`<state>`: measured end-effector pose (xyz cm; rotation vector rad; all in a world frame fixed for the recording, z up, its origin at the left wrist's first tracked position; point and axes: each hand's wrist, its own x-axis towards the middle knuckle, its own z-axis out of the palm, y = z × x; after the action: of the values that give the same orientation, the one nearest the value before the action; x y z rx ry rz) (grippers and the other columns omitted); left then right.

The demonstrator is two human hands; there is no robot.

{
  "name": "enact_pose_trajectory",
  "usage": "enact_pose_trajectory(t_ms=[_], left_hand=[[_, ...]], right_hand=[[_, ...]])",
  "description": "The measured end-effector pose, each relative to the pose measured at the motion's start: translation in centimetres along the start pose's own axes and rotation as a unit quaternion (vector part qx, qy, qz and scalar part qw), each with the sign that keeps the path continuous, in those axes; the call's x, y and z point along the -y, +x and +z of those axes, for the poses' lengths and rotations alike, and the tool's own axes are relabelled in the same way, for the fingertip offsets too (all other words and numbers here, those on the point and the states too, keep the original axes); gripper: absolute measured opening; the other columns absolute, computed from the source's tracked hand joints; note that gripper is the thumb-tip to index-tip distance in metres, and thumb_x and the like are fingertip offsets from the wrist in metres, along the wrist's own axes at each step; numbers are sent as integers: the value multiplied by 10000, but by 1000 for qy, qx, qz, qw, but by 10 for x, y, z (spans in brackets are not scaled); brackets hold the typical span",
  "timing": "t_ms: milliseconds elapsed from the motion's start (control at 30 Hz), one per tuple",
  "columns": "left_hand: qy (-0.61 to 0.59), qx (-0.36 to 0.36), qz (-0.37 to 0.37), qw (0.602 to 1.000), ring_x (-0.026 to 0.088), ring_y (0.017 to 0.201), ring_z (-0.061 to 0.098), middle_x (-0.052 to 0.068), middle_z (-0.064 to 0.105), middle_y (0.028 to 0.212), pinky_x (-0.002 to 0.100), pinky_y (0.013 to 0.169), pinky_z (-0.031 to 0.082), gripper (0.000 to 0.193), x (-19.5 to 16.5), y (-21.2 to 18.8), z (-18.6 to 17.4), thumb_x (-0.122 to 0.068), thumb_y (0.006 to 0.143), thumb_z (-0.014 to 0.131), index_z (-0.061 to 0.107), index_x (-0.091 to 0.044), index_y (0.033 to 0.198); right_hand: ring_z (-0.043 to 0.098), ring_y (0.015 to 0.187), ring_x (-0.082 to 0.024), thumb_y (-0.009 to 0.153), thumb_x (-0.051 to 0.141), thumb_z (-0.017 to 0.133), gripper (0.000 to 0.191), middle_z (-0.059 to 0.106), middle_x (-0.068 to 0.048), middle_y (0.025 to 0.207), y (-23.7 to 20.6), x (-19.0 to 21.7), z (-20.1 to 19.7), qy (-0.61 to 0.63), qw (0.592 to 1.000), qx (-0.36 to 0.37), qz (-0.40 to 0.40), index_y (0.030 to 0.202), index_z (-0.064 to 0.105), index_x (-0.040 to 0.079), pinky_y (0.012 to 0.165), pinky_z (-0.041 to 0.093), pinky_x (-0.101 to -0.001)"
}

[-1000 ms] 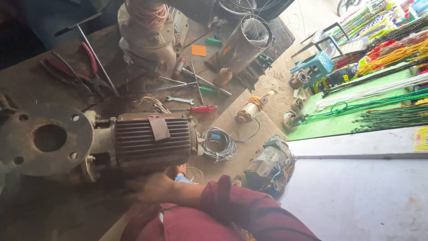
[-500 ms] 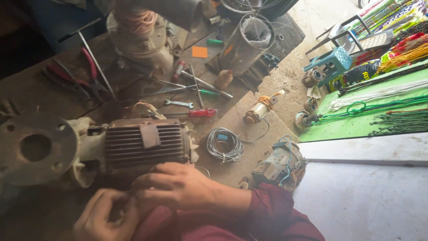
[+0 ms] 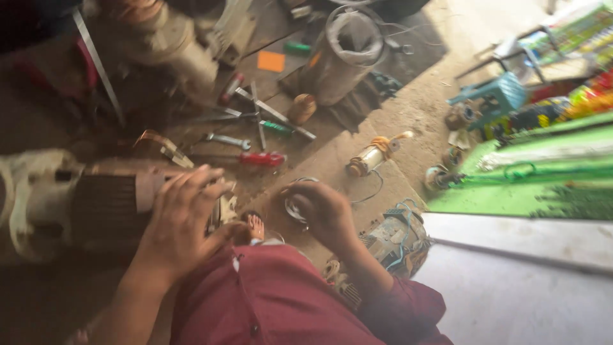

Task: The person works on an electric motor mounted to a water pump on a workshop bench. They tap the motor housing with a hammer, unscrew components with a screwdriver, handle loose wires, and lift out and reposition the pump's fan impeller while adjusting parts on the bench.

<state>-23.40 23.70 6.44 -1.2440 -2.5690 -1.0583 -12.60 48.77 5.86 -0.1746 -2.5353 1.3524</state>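
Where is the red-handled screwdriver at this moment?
In the head view the red-handled screwdriver lies left of centre, just below the small wrench and above the left hand.

Dull, ribbed metal motor housing, glossy red plastic screwdriver handle, matt maroon cloth trousers.

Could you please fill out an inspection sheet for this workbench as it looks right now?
Surface: dusty, dark workbench, worn and stained.
Job's things: ribbed electric motor lying on its side; coil of wire.
Clutter: red-handled screwdriver, spanner, metal cylinder, orange card, small wound rotor, second motor.
Grippers: left hand resting on the motor's end; right hand over the wire coil, grip unclear.
Cables: blue leads on the second motor.
Surroundings: blue stool, green mat with bundled goods.
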Motion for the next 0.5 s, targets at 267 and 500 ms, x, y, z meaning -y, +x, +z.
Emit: enact_pose_trajectory(t_ms=[267, 500], left_hand=[[40, 47, -27, 998, 286, 1428, 412, 113, 496, 1494, 501, 1208, 248, 807, 27, -21, 29, -510, 771, 777, 525, -98, 1418], [39, 72, -67, 994, 279, 1472, 371, 92, 483, 1524, 472, 1238, 228, 799, 25, -18, 28, -343, 736, 849, 555, -76, 1428]], right_hand=[[706, 1013, -217, 928, -17, 754, 179, 719, -122, 1100, 13, -53, 14, -17, 999, 28, -41, 1103, 720, 0, 897, 558, -339], [739, 997, -127, 972, -5, 719, 161, 738, -84, 1127, 19, -59, 41, 132, 986, 100, -10, 1117, 650, -13, 865, 592, -250]])
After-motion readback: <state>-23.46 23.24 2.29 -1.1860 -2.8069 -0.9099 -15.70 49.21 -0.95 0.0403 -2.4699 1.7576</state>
